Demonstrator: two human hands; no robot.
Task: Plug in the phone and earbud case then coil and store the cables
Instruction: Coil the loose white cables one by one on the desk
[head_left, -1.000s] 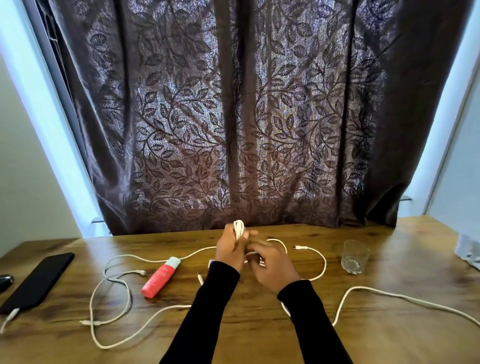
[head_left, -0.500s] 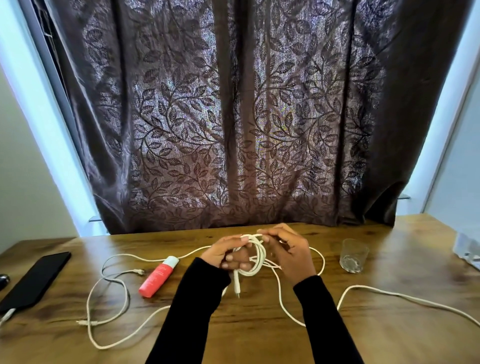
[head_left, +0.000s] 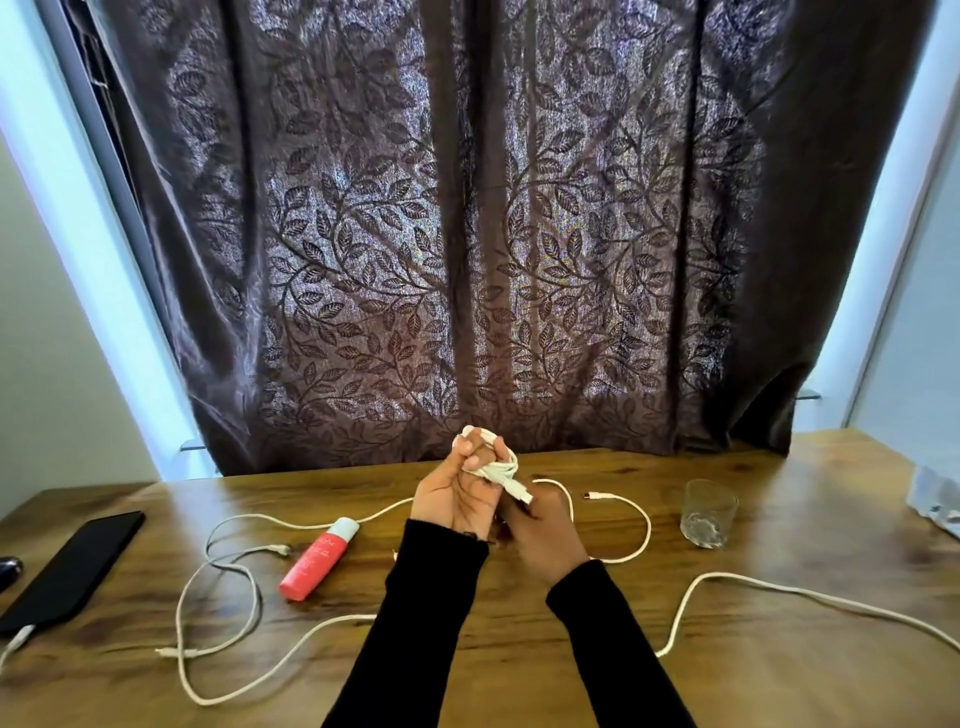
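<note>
While the left hand (head_left: 457, 493) was raised above the brown wood-grain table (head_left: 779, 665), its fingers were curled tightly round a small bundle of coiled white charging cable (head_left: 493, 465), whose loops stuck out above the fist and to its right. One white plug end of that bundle pointed down and right, reaching the right hand (head_left: 545, 535), which sat just below and beside the left; its fingers seemed bent toward the plug, but whether they actually pinched it I could not tell. Both arms wore black long sleeves (head_left: 415, 623).

On the table, a long loose white cable (head_left: 228, 582) lay in wide loops to the left and in front of the arms, and another white cable with a pinkish plug (head_left: 623, 501) curved behind the right hand. A further white cable run (head_left: 779, 590) trailed off toward the right edge. At far left lay a flat black phone (head_left: 72, 566) with a white plug at its near end. A coral-red tube with a pale blue cap (head_left: 317, 561) lay tilted inside the left loops, and a clear drinking glass (head_left: 707, 512) stood upright to the right. A dark brown curtain with a leaf pattern (head_left: 467, 234) hung behind.
</note>
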